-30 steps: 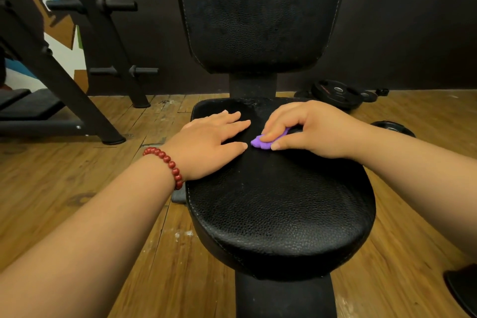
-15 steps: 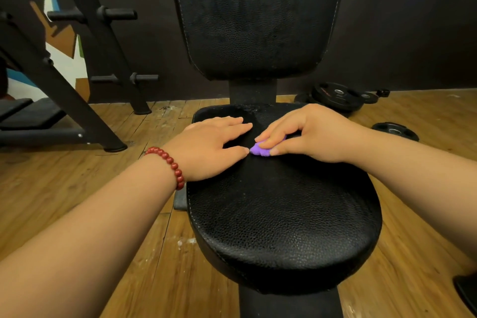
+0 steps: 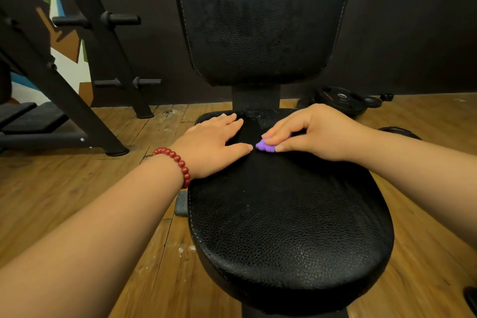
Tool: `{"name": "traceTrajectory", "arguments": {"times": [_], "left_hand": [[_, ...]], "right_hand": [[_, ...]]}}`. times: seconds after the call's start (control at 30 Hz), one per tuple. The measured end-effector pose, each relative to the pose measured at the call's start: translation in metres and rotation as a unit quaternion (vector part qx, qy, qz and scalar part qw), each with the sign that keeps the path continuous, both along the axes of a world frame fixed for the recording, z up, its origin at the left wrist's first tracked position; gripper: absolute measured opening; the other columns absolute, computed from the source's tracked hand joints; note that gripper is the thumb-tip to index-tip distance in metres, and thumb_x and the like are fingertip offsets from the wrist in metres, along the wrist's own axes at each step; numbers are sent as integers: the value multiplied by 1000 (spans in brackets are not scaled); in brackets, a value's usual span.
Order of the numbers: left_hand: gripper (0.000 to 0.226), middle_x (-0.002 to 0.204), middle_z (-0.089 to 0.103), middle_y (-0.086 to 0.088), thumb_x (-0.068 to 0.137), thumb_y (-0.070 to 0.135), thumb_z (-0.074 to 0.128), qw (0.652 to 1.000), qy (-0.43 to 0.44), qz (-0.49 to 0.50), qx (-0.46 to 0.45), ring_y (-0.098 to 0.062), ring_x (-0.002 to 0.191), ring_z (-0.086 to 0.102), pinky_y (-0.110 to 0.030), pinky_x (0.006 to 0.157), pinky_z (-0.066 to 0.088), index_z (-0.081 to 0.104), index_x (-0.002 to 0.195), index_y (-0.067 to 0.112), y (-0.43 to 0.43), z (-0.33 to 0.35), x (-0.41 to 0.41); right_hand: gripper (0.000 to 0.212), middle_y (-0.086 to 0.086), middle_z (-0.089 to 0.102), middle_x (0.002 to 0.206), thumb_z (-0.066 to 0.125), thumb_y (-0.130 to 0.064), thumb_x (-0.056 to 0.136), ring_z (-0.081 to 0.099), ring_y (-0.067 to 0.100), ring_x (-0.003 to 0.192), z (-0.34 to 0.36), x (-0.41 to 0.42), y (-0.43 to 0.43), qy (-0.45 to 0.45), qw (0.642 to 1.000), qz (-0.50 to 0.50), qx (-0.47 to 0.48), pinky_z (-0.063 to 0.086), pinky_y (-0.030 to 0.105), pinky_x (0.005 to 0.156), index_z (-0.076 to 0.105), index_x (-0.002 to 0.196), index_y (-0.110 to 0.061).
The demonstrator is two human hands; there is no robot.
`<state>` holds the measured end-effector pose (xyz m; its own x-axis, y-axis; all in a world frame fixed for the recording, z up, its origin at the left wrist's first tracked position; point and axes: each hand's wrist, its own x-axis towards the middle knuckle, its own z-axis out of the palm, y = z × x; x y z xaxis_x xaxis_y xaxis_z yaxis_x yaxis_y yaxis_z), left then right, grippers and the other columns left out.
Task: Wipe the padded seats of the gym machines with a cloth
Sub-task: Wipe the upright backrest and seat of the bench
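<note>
A black padded seat (image 3: 289, 224) of a gym machine fills the middle of the view, with its upright black backrest (image 3: 260, 20) behind it. My right hand (image 3: 312, 131) grips a small bunched purple cloth (image 3: 264, 146) and holds it down on the rear part of the seat; only the cloth's left end shows under the fingers. My left hand (image 3: 214, 147), with a red bead bracelet on the wrist, rests flat on the seat's rear left, fingers straight, its thumb tip just left of the cloth.
A black metal rack (image 3: 85, 64) with pegs stands at the left on the wooden floor (image 3: 51, 188). Black weight plates (image 3: 343, 100) lie on the floor at the back right, against the dark wall. A low black bench (image 3: 28, 119) sits at the far left.
My right hand with the cloth has slid a little toward the seat's rear and left. The view has shifted slightly closer. My left hand stays flat in about the same place.
</note>
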<state>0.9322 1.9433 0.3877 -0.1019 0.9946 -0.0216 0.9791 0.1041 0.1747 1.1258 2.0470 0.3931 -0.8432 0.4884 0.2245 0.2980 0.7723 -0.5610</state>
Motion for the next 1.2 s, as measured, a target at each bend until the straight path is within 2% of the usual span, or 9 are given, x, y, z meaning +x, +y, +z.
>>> {"name": "traceTrajectory", "arguments": {"times": [0.23,0.37,0.47,0.6,0.77,0.87,0.97,1.1,1.2], "left_hand": [[68,161,4,12,97,55,37,1000,-9,-4,-1,-7,148,1,-33,120,6,10,154,30,0,-1,-2],[71,162,5,12,95,58,38,1000,7,-5,6,-10,148,5,-33,119,9,10,154,29,3,-2,-5],[76,162,4,9,94,62,37,999,44,-2,1,-14,148,8,-36,119,12,10,155,25,12,2,-5],[79,162,7,5,93,63,37,999,35,13,-12,-14,148,8,-35,119,11,11,155,21,28,7,-10],[78,162,8,4,94,63,35,999,31,16,0,-14,148,8,-35,120,11,12,155,20,29,1,-11],[78,162,8,4,94,63,36,999,25,19,7,-13,148,9,-35,120,12,11,155,20,30,0,-11],[78,162,8,5,93,62,37,1000,17,19,5,-13,148,9,-34,119,13,11,155,21,29,0,-12],[79,162,8,6,93,62,37,1000,11,18,8,-12,148,8,-34,120,12,12,155,21,29,0,-13],[79,162,9,4,93,62,38,1000,10,19,15,-13,148,9,-33,119,11,12,155,19,29,0,-11]], "right_hand": [[18,-13,70,103,74,-20,84,62,1,100,1,-38,35,17,989,-140,38,44,15,90,75,101,-26],[20,-18,70,102,77,-15,80,61,-9,99,-1,-26,28,5,998,-66,18,39,2,89,76,97,-26],[20,-26,67,98,77,-15,79,59,-15,100,-2,-17,27,-10,999,-26,15,38,1,91,76,95,-28],[20,-12,72,103,77,-18,80,62,-5,101,0,-33,44,23,995,-96,34,42,8,93,76,98,-25],[19,-11,70,106,73,-26,85,60,4,101,1,-53,51,17,982,-180,50,45,20,88,75,104,-24],[20,-11,70,109,72,-18,86,60,0,104,-2,-53,44,15,991,-128,48,42,12,93,75,105,-23],[21,-15,70,108,74,-17,84,58,-10,94,3,-43,51,5,994,-106,38,38,-2,84,75,103,-26],[20,-15,70,107,74,-19,84,57,-12,88,5,-40,59,-8,992,-118,38,38,-2,80,75,103,-26],[19,-14,71,106,74,-21,84,60,-4,97,3,-55,53,11,992,-123,31,42,6,84,76,103,-24]]}}
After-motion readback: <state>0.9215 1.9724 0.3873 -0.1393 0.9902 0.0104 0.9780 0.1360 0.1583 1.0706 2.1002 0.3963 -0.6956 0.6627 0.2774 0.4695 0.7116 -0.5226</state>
